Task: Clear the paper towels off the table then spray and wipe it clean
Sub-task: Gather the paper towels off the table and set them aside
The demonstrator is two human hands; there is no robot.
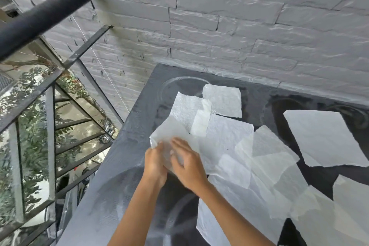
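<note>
both hands meet over one crumpling paper towel [169, 132] near the left edge of the dark table [127, 146]: the left hand [154, 163] is curled closed around the sheet's near edge, while the right hand [187, 165] lies on top with fingers bent, pressing and drawing the paper inward; motion blur hides whether its fingertips actually pinch it. holding it from two sides looks like a way to bunch the thin sheet into a wad for carrying instead of sliding it loose. many more white paper towels [323, 138] lie flat and overlapping across the tabletop toward the right, some torn, so clearing has barely begun. no spray bottle or cloth is visible. a grey brick wall [219, 26] runs behind the table, and a black metal railing [50, 94] stands to the left.
</note>
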